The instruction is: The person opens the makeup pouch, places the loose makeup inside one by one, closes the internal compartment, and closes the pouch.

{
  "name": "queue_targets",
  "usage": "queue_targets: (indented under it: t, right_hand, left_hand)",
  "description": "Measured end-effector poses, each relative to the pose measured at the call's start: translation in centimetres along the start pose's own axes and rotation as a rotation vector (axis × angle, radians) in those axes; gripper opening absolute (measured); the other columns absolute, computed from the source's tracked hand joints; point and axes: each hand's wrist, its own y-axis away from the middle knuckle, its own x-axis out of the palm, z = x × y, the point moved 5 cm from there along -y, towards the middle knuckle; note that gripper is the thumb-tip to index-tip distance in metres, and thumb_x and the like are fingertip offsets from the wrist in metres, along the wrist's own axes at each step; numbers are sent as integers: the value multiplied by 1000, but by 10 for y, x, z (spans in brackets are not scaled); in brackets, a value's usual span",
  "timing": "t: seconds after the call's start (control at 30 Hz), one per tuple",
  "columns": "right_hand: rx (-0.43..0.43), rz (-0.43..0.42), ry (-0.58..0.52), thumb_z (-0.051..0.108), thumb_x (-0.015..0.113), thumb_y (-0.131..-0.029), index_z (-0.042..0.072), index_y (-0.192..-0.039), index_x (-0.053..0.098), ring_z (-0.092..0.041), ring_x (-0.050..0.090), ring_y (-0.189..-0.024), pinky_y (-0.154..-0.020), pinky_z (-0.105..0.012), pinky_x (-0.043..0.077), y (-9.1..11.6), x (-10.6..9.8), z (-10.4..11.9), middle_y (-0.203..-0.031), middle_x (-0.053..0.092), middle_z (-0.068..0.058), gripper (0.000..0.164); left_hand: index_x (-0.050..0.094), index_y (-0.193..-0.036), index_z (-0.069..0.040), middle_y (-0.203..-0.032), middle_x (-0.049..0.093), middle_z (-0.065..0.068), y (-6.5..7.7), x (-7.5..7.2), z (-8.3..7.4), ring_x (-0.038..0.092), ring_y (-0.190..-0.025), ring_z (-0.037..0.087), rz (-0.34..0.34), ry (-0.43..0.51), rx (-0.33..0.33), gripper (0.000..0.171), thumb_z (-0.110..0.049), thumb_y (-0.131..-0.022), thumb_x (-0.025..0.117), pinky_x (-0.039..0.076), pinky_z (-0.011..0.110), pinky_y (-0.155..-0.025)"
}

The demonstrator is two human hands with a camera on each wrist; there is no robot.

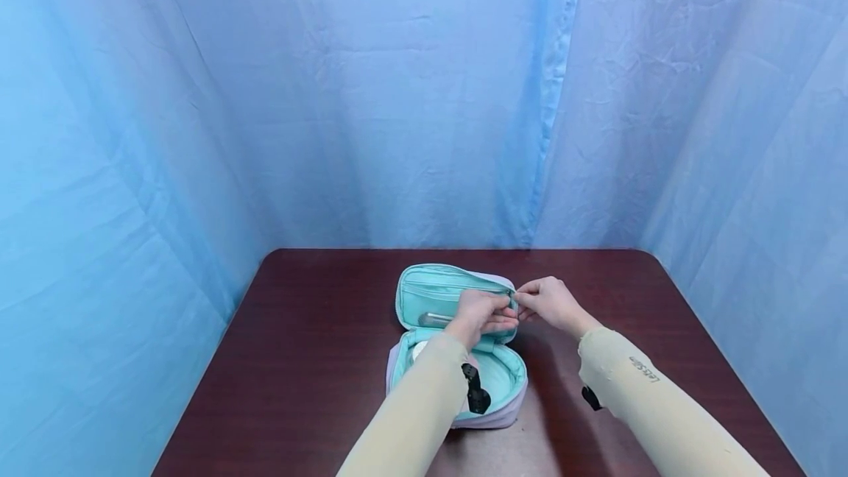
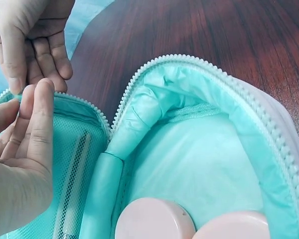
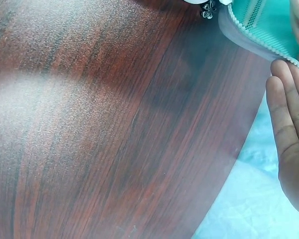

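Observation:
A lilac cosmetic bag [image 1: 506, 418] with a mint-green lining lies unzipped on the table, its lid [image 1: 411, 297] folded back. My left hand [image 1: 478, 311] reaches over the bag and pinches the right edge of the lid with thumb and fingertips. Beside it, my right hand [image 1: 553, 302] pinches the same edge at the upper right corner, fingertips close to the left ones. What exactly lies between the fingertips is hidden. Behind the lid's mesh pocket [image 2: 70, 159] shows a slim, pale stick-like item [image 2: 74, 199]. Two pink round containers [image 2: 152, 219] sit in the bag's lower compartment.
The dark red-brown wood-grain table [image 1: 298, 359] has rounded far corners. Light blue curtains [image 1: 424, 94] hang behind it and along both sides. A small flower-shaped charm [image 3: 208, 10] hangs at the bag's side.

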Motion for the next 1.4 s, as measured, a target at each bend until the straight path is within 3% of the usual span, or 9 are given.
queue_targets:
  t: [0.57,0.9,1.13,1.4]
  right_hand:
    - [5,13,-33,15,64,-101,-3,-109,76,-43,73,-85,-77,-53,62,1,-2,3,-80,75,-11,23]
    - [15,12,-54,18,65,-100,-2,-109,76,-43,73,-87,-73,-45,64,1,-3,3,-80,75,-10,25]
    - [19,21,-52,17,65,-101,-2,-109,76,-43,73,-87,-78,-52,62,3,-2,3,-80,75,-11,24]
    - [13,31,-40,16,64,-101,-2,-109,76,-43,73,-87,-77,-53,62,6,-2,3,-81,74,-11,23]
  left_hand:
    - [76,-98,3,-86,75,22,-7,4,1,77,-73,29,-137,-101,82,12,-7,-95,71,64,37,-68]
    - [77,-101,-1,-86,75,22,-6,3,3,73,-63,21,-77,-21,120,12,-10,-94,73,64,37,-67]
    - [78,-98,-2,-81,74,18,-4,2,3,72,-62,18,-60,-18,117,13,-13,-94,74,64,36,-68]
    - [77,-102,1,-89,76,21,-3,2,3,75,-69,22,-15,-45,95,15,-11,-97,70,64,37,-74]
